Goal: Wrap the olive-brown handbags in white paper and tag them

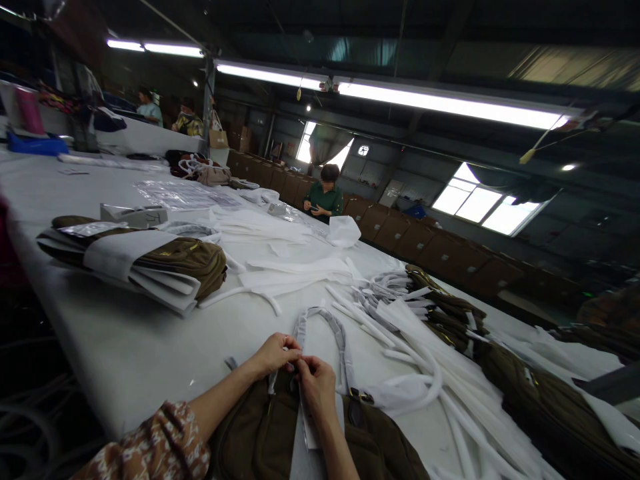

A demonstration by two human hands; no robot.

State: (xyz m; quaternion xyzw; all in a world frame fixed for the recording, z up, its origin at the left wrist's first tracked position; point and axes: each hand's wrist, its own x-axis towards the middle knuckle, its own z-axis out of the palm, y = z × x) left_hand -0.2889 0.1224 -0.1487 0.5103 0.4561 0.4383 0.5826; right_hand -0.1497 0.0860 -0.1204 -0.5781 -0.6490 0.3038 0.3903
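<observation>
An olive-brown bag (270, 433) lies in front of me at the near edge of the table. Its looped handle (344, 347) is wrapped in greyish plastic and arches away from me. My left hand (280, 353) and my right hand (316, 383) meet at the left foot of that handle, fingers pinched close together. What lies between the fingertips is too small and covered to make out. Beneath my right wrist, a white strip and a tag (311, 430) rest on the bag. A dark buckle (361, 396) sits at the handle's right foot.
On the left lies another olive bag (200, 263) wrapped with white sheeting. White foam tubes (425, 367) and thin sheets (300, 273) spread over the white table (240, 333). More olive bags (445, 313) are piled at right. Beyond the table, a person (324, 197) stands before cardboard boxes (425, 243).
</observation>
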